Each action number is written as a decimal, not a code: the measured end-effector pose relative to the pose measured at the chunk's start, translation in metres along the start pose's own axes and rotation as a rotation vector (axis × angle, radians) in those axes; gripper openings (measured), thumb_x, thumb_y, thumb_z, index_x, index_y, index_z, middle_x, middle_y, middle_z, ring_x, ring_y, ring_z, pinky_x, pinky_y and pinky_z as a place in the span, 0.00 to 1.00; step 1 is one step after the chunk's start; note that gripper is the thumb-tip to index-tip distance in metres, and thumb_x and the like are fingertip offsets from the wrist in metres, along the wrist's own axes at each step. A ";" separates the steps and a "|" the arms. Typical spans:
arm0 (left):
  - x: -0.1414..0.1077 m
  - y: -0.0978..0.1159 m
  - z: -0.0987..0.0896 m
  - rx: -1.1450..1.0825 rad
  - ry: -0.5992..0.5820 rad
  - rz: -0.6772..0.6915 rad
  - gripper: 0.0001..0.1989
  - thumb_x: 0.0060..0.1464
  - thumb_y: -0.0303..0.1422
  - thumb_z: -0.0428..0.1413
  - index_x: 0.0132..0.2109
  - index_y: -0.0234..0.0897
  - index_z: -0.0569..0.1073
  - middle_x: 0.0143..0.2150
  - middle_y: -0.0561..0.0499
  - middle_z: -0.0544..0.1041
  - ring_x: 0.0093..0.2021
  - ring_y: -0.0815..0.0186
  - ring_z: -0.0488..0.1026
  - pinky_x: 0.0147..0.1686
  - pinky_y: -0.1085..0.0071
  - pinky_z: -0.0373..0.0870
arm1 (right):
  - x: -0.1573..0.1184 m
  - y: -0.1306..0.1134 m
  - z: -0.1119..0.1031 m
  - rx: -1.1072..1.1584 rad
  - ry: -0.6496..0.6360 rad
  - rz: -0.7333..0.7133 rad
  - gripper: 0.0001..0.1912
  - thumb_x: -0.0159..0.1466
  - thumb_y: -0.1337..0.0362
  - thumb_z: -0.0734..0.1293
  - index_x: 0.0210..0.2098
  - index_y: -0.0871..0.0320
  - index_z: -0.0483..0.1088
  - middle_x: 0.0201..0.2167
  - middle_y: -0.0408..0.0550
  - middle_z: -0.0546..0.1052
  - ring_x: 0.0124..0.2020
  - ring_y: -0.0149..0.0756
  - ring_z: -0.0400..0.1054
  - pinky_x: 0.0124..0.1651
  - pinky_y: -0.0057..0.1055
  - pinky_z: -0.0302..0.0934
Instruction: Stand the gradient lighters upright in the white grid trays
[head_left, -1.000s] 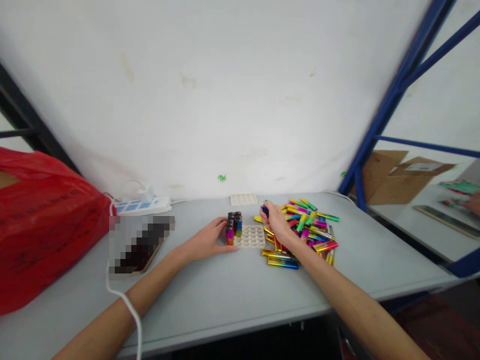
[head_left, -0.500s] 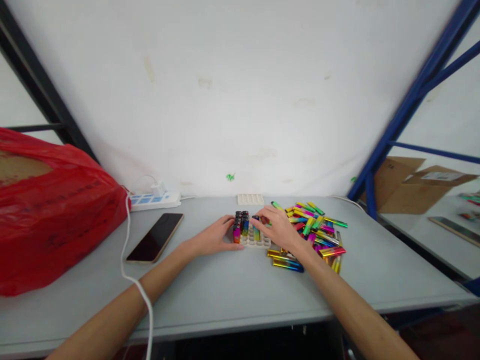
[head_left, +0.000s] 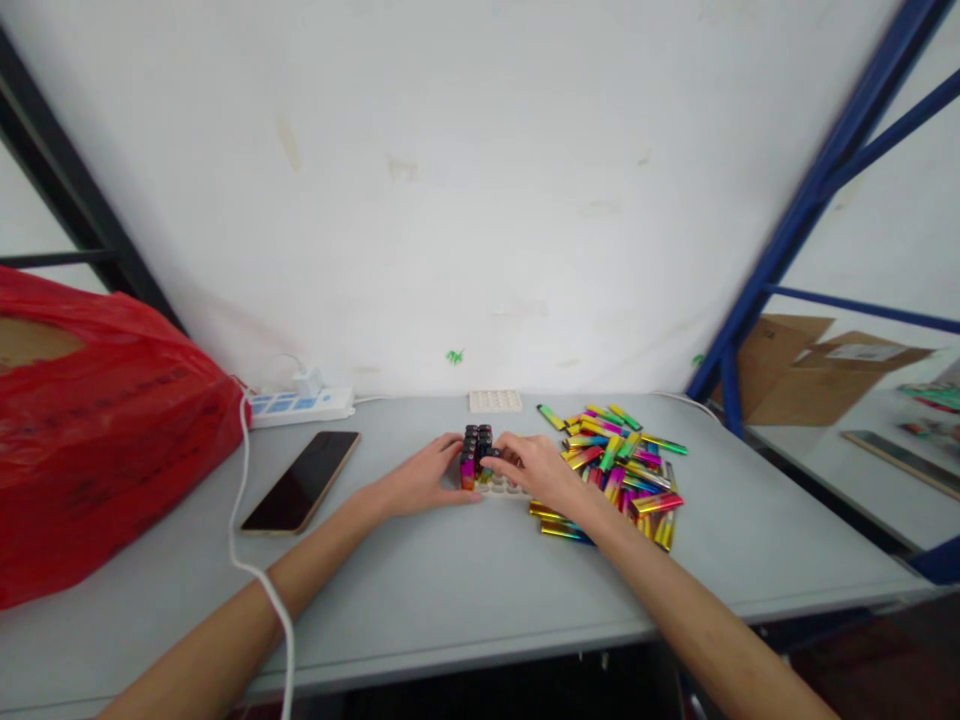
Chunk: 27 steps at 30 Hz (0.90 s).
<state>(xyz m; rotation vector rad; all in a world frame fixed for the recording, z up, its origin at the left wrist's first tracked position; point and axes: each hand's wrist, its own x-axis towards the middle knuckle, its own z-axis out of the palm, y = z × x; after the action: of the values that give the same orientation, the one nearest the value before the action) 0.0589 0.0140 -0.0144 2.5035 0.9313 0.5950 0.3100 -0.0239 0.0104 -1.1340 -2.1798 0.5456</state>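
Head view: right hand (head_left: 529, 468) pinches one lighter (head_left: 491, 454), dark top up, at the tray (head_left: 504, 488), just beside the standing lighters (head_left: 469, 466) at its left end. Fingers hide whether the base is seated. Left hand (head_left: 418, 480) wraps that end, thumb at near edge; can't tell if it's clamping. Pile (head_left: 619, 455) sits right of tray. For a clean job I'd hold it plumb, feel for the slot, then press; knuckles clear of neighbours, left bracing the tray.
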 end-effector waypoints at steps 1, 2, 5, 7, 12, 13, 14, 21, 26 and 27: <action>0.000 0.000 0.000 0.003 -0.003 0.000 0.40 0.55 0.53 0.69 0.69 0.42 0.70 0.69 0.39 0.72 0.68 0.46 0.70 0.71 0.50 0.64 | 0.000 0.000 0.001 -0.035 0.002 -0.008 0.19 0.75 0.46 0.65 0.39 0.55 0.73 0.30 0.45 0.81 0.28 0.34 0.72 0.33 0.27 0.58; 0.000 0.001 0.000 0.006 -0.004 -0.002 0.39 0.56 0.53 0.69 0.69 0.42 0.71 0.68 0.40 0.72 0.68 0.46 0.70 0.71 0.51 0.64 | 0.001 0.000 0.001 -0.083 0.005 -0.019 0.18 0.75 0.47 0.66 0.40 0.55 0.74 0.31 0.45 0.82 0.29 0.34 0.72 0.33 0.27 0.57; 0.000 0.002 0.000 0.015 -0.010 -0.009 0.39 0.56 0.54 0.68 0.68 0.41 0.70 0.69 0.40 0.71 0.69 0.46 0.69 0.72 0.51 0.64 | 0.002 -0.004 0.001 -0.250 0.013 -0.027 0.17 0.73 0.47 0.70 0.42 0.55 0.76 0.33 0.46 0.82 0.31 0.35 0.73 0.34 0.27 0.54; 0.001 0.001 0.000 0.014 -0.012 -0.022 0.40 0.55 0.53 0.69 0.68 0.40 0.70 0.69 0.39 0.71 0.69 0.45 0.69 0.72 0.51 0.63 | 0.003 -0.008 -0.002 -0.324 -0.011 -0.009 0.20 0.72 0.45 0.70 0.39 0.55 0.77 0.32 0.47 0.82 0.31 0.36 0.72 0.33 0.28 0.52; 0.002 0.000 0.001 0.028 -0.005 -0.028 0.40 0.56 0.54 0.68 0.68 0.40 0.70 0.69 0.38 0.71 0.69 0.45 0.68 0.73 0.51 0.63 | -0.001 -0.003 -0.023 -0.439 -0.008 0.068 0.26 0.80 0.48 0.57 0.36 0.56 0.77 0.32 0.48 0.81 0.35 0.38 0.74 0.39 0.31 0.57; 0.002 0.000 0.001 0.028 -0.007 -0.025 0.40 0.56 0.54 0.68 0.68 0.40 0.70 0.69 0.38 0.71 0.69 0.45 0.68 0.73 0.51 0.63 | -0.002 0.002 -0.029 -0.460 0.013 0.078 0.25 0.81 0.51 0.56 0.38 0.56 0.77 0.34 0.50 0.81 0.38 0.39 0.75 0.42 0.31 0.59; 0.002 0.000 0.001 0.027 -0.009 -0.023 0.39 0.56 0.55 0.67 0.68 0.39 0.70 0.69 0.38 0.71 0.69 0.45 0.68 0.72 0.51 0.63 | -0.004 0.009 -0.034 -0.474 0.021 0.081 0.23 0.81 0.53 0.56 0.41 0.57 0.77 0.37 0.51 0.81 0.41 0.40 0.75 0.46 0.32 0.61; 0.003 0.002 -0.002 0.019 0.018 0.002 0.33 0.58 0.51 0.67 0.64 0.40 0.73 0.66 0.39 0.74 0.67 0.45 0.71 0.71 0.52 0.66 | -0.012 0.048 -0.043 -0.475 -0.131 0.140 0.18 0.74 0.55 0.69 0.55 0.62 0.77 0.51 0.59 0.80 0.53 0.46 0.74 0.59 0.38 0.63; 0.003 0.002 -0.003 0.030 0.038 0.005 0.31 0.57 0.48 0.67 0.62 0.39 0.74 0.63 0.39 0.76 0.65 0.46 0.74 0.69 0.53 0.69 | -0.007 0.048 -0.037 -0.461 -0.156 0.146 0.14 0.76 0.60 0.66 0.52 0.62 0.79 0.47 0.57 0.82 0.51 0.45 0.75 0.57 0.37 0.65; 0.003 0.003 -0.003 0.029 0.043 0.003 0.30 0.57 0.48 0.67 0.62 0.38 0.74 0.63 0.39 0.77 0.64 0.46 0.74 0.69 0.52 0.70 | -0.006 0.048 -0.037 -0.460 -0.157 0.141 0.14 0.76 0.60 0.66 0.52 0.62 0.79 0.47 0.57 0.82 0.51 0.46 0.75 0.57 0.37 0.65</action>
<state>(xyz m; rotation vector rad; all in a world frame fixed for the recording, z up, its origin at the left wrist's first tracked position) 0.0611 0.0148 -0.0099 2.5280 0.9583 0.6437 0.3657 0.0003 0.0058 -1.5367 -2.4488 0.1955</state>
